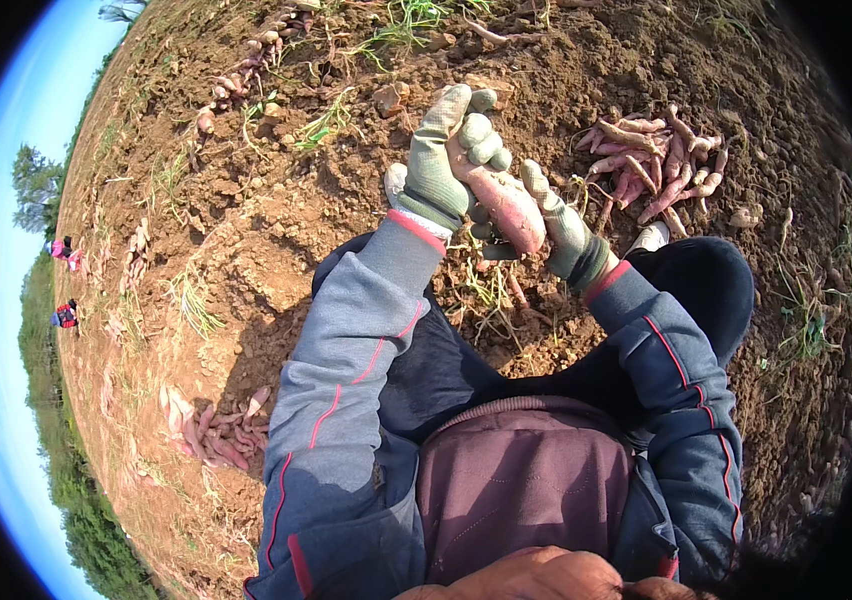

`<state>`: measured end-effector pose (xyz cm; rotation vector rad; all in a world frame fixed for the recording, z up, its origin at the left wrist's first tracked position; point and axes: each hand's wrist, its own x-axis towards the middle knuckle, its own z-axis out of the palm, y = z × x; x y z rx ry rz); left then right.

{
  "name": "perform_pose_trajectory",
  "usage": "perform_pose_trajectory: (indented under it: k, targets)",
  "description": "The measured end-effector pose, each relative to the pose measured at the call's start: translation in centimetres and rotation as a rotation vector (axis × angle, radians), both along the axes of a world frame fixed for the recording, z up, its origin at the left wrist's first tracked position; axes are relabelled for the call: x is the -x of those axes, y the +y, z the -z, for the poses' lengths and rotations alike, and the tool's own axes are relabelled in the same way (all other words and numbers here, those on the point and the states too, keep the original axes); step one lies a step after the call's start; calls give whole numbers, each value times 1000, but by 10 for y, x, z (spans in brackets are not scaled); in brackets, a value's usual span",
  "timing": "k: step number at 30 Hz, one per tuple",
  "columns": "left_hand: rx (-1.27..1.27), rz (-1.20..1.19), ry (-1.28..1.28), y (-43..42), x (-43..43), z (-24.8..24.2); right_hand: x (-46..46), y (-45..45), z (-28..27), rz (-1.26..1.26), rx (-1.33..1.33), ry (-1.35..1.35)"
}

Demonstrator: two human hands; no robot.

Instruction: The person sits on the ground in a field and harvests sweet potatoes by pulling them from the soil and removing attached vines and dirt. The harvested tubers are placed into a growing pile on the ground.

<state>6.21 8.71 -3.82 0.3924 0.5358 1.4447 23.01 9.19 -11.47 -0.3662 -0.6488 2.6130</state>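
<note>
Both hands wear pale green knit gloves with coated fingertips. A large pinkish sweet potato (508,210) is held between them, above the soil between my bent legs. My left hand (437,161) wraps the far end, its fingers folded over the top. At the near end, my right hand (562,225) has its thumb along the side and its fingers passing underneath. Part of the root is covered by the gloves. Below the hands lie thin pale vines (489,292) and a slender reddish root (517,289).
A heap of sweet potatoes (655,161) lies beyond my right foot. Another heap (223,439) is at left, and a line of roots (246,71) runs at upper left. Clods (392,97) and weeds (324,124) dot the soil. Two people (64,315) are far off left.
</note>
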Motion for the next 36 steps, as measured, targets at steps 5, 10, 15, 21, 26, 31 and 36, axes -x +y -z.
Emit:
perform_pose_trajectory:
  k: [5, 10, 15, 21, 26, 31, 36]
  targets:
    - [178, -132, -101, 7, 12, 2, -12, 1, -22, -119, -269, -12]
    - [408, -403, 200, 13, 12, 20, -8, -3, -19, 130, -1362, -869]
    - [465, -499, 183, 20, 17, 39, -16, 2, 0, 34, -1490, -1074]
    - [432, -389, 222, 22, 17, 42, -28, 18, 13, 158, -892, -662]
    - [390, -193, 131, 16, -5, 38, -36, 6, 18, 53, -491, -426]
    - [308, -124, 685, -4, -12, 16, -60, 35, 60, 289, -31, -490]
    - [163, 45, 701, -19, 17, -9, -122, 127, 126, 914, 126, -803]
